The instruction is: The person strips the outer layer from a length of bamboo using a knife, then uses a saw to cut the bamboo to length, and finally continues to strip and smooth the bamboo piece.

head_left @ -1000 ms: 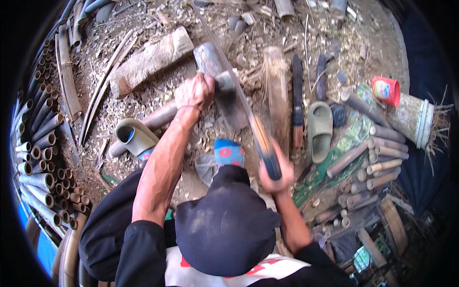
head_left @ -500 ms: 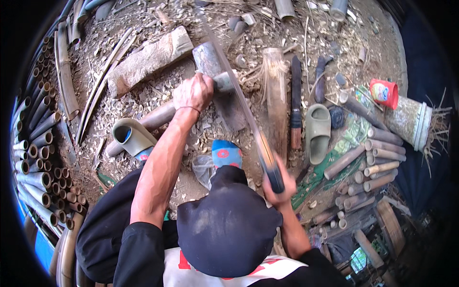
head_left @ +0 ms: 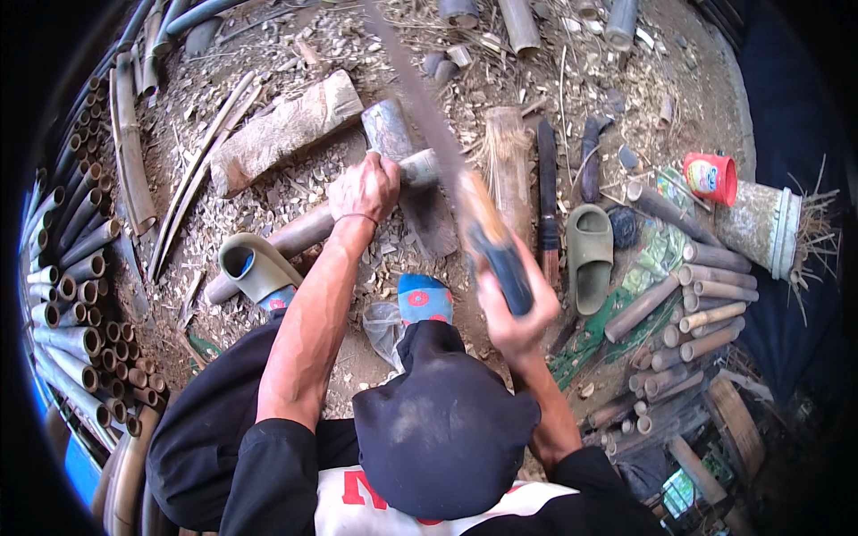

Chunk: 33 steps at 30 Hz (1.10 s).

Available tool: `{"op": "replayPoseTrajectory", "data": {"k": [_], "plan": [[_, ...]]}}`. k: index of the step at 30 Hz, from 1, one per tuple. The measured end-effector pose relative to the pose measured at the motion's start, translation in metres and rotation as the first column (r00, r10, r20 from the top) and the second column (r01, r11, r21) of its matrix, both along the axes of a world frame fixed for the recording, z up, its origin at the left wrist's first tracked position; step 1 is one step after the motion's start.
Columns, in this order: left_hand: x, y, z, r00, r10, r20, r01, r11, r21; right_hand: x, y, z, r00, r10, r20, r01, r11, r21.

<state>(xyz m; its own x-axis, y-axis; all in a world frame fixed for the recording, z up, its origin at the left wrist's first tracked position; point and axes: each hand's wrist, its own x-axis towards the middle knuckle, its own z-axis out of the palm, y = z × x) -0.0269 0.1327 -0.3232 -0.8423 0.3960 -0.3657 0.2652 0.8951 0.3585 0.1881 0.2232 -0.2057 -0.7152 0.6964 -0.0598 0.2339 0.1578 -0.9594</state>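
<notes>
My left hand (head_left: 365, 188) is wrapped round a bamboo pole (head_left: 302, 230) close to its far right end. That end lies across a thick wooden block (head_left: 431, 223). In my right hand (head_left: 518, 313) is the black grip of a handsaw (head_left: 483, 214), whose wooden handle part and long blade point forward and slightly left. The blade is blurred and passes at the pole's cut end; whether it touches cannot be made out. My left foot in an olive slide sandal (head_left: 259, 268) rests at the pole's near part. My other foot, in a blue sock (head_left: 424, 299), is on the ground.
Cut bamboo tubes (head_left: 76, 339) are stacked at the left, and shorter pieces (head_left: 706, 290) at the right. A squared log (head_left: 286, 134), a sheathed long knife (head_left: 548, 196), an empty sandal (head_left: 590, 259), a red container (head_left: 710, 179) and a pale bucket (head_left: 760, 228) lie around. Shavings cover the ground.
My right hand has pushed the saw forward and a little left, so its handle is now nearer the pole. My left hand keeps its hold on the pole.
</notes>
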Motion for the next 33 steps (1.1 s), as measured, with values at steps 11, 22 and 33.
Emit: {"op": "replayPoseTrajectory", "data": {"k": [11, 22, 33], "plan": [[0.006, -0.088, 0.002, 0.905, -0.377, -0.199, 0.402, 0.909, 0.109, 0.183, 0.167, -0.008, 0.897, -0.418, 0.147, 0.067, 0.456, 0.888], [0.014, -0.094, 0.011, 0.942, -0.317, -0.113, 0.323, 0.945, 0.039, 0.252, 0.165, -0.088, 0.514, -0.502, 0.696, -0.402, 0.575, 0.712], [0.019, -0.109, -0.015, 0.924, -0.222, -0.311, 0.271, 0.954, 0.126, 0.064, 0.095, -0.122, 0.666, -0.17, 0.726, -0.334, 0.803, 0.494]]}}
